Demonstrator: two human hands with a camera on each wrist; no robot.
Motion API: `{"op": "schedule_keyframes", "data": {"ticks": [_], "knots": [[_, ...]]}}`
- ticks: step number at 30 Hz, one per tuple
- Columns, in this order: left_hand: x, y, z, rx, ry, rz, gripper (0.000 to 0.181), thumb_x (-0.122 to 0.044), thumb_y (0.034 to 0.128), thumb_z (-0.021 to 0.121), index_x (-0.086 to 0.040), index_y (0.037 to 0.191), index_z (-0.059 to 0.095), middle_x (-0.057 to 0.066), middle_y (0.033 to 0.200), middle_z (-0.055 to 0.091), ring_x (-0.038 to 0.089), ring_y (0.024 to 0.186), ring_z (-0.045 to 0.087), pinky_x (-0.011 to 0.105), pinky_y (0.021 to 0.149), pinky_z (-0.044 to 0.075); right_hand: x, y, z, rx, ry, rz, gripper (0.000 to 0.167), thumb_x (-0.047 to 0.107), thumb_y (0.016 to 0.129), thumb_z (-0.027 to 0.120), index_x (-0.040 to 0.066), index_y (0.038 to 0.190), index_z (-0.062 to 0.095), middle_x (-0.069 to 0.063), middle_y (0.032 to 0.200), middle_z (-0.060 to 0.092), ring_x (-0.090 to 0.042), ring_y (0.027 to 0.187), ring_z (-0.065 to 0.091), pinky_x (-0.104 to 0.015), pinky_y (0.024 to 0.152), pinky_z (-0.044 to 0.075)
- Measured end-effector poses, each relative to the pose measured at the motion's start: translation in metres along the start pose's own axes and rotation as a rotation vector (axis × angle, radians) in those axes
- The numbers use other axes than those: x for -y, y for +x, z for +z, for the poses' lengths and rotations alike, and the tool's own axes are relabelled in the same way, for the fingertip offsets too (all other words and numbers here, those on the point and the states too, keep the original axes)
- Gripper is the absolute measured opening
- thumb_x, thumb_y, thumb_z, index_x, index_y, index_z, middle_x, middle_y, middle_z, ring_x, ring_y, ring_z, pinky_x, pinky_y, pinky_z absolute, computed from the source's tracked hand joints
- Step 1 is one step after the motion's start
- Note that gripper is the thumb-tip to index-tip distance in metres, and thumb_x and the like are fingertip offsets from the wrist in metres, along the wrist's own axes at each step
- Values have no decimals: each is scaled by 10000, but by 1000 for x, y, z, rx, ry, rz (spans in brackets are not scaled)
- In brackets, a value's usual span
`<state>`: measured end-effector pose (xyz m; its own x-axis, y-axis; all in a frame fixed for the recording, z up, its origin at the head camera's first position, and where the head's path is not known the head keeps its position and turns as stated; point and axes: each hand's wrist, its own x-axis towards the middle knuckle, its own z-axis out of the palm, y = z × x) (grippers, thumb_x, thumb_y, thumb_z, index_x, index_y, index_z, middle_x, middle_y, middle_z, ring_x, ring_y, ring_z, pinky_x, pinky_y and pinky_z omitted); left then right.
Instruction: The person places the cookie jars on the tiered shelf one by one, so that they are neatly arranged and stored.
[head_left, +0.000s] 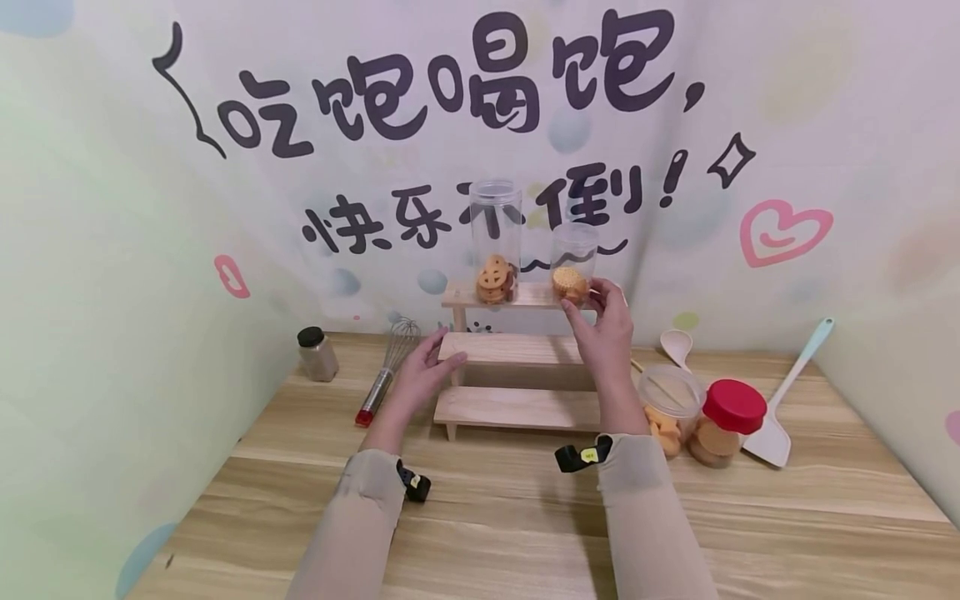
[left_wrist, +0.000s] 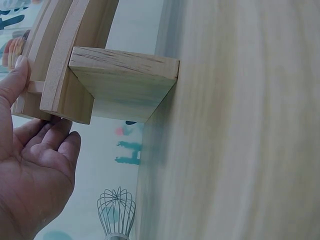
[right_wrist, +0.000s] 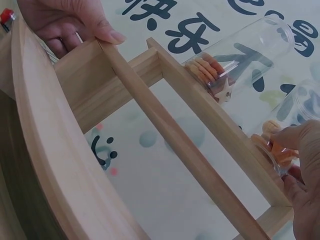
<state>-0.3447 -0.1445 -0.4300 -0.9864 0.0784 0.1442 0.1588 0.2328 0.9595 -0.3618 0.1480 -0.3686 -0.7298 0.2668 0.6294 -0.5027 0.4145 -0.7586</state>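
I look through the three cameras, and in the middle I see a three-step wooden shelf [head_left: 517, 408], which stands on the counter [head_left: 487, 517]. The right hand [head_left: 606, 333] is at the right part of the shelf's top step. Its thumb and fingers grip the lower part of a short jar [head_left: 573, 252], clear and upright, with orange-brown biscuits [head_left: 570, 283] inside. The jar is at the top step, but I cannot tell if its bottom rests fully on the board.

The left hand [head_left: 422, 375] is at the left end of the shelf's middle step. I see in the right wrist view that its thumb lies on the board edge and its fingers bend behind the side piece, so it holds the shelf there.

A tall jar [head_left: 497, 237] stands on the top step, toward the left end of the shelf. It is clear, and biscuits lie in its bottom part.

To the left of the shelf, a whisk [head_left: 385, 375] lies near, and a small bottle [head_left: 318, 358] with a dark cap is farther out. To the right of the shelf I find a clear-lidded jar [head_left: 670, 396], and just beside it a red-lidded jar [head_left: 726, 423]. A pale spoon [head_left: 677, 346] is behind these two, and a spatula [head_left: 768, 440] is farthest to the right. Behind the shelf hangs a pale cloth [head_left: 675, 283] with big black writing [head_left: 498, 71].
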Motion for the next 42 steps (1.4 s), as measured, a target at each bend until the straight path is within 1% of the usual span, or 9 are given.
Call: {"op": "schedule_keyframes", "data": {"ticks": [5, 11, 17, 23, 28, 32, 36, 38, 42], "knots": [[-1, 0, 2, 6, -1, 7, 878, -507, 865, 761, -215, 1578, 341, 99, 1620, 315, 301, 1433, 394, 407, 1131, 407, 0, 0, -3, -4, -10, 3, 514, 126, 888, 787, -33, 1309, 539, -176, 1277, 595, -274, 1179, 610, -326, 1041, 501], [-1, 1, 4, 18, -14, 5, 890, -497, 870, 760, -187, 1584, 328, 93, 1625, 307, 290, 1442, 381, 394, 1138, 399, -2, 1, -5, -14, 1, -12, 466, 68, 894, 765, -55, 1290, 554, -196, 1267, 595, -292, 1192, 603, -316, 1042, 500], [-3, 1, 5, 24, -24, 3, 874, -494, 866, 766, -216, 1577, 340, 84, 1625, 307, 286, 1436, 392, 402, 1134, 408, -1, 1, -8, -17, 18, -6, 464, 63, 891, 763, -49, 1289, 553, -194, 1270, 590, -294, 1192, 601, -306, 1041, 500], [-4, 1, 9, 26, -13, 11, 884, -493, 869, 760, -188, 1581, 333, 87, 1624, 308, 289, 1435, 393, 390, 1134, 407, 1, 2, -13, -36, 60, -7, 474, 66, 880, 771, -65, 1283, 559, -206, 1272, 603, -349, 1190, 597, -382, 1048, 502], [-4, 1, 11, 18, 12, 14, 892, -512, 870, 752, -170, 1580, 335, 87, 1619, 319, 299, 1427, 403, 396, 1129, 412, 5, 3, -19, -43, 25, -30, 499, 130, 898, 765, -48, 1321, 569, -195, 1309, 606, -384, 1195, 591, -474, 1026, 513], [-4, 1, 12, 25, 14, 9, 893, -525, 867, 750, -184, 1581, 337, 86, 1622, 313, 299, 1431, 397, 396, 1132, 408, 15, 1, -26, -44, -19, -74, 536, 219, 917, 755, 23, 1381, 571, -132, 1363, 604, -360, 1216, 582, -528, 993, 518], [-5, 0, 9, 21, 20, -5, 885, -526, 869, 747, -205, 1582, 333, 91, 1629, 298, 300, 1439, 385, 400, 1140, 399, 25, 1, -31, 5, -72, -131, 605, 322, 934, 729, 127, 1465, 515, -64, 1452, 551, -344, 1280, 542, -548, 1023, 473], [-5, -1, 6, 17, 21, -8, 881, -513, 876, 746, -204, 1585, 324, 100, 1633, 284, 310, 1444, 373, 413, 1148, 387, 30, 0, -33, 54, -93, -161, 650, 352, 940, 715, 181, 1513, 460, -45, 1500, 503, -324, 1335, 497, -539, 1079, 426], [-5, -1, 0, 6, 33, -17, 883, -522, 875, 742, -218, 1587, 318, 95, 1637, 277, 310, 1452, 360, 423, 1155, 377, 39, -2, -38, 159, -115, -230, 733, 363, 952, 690, 244, 1584, 337, -16, 1589, 385, -257, 1449, 359, -494, 1190, 304]]}}
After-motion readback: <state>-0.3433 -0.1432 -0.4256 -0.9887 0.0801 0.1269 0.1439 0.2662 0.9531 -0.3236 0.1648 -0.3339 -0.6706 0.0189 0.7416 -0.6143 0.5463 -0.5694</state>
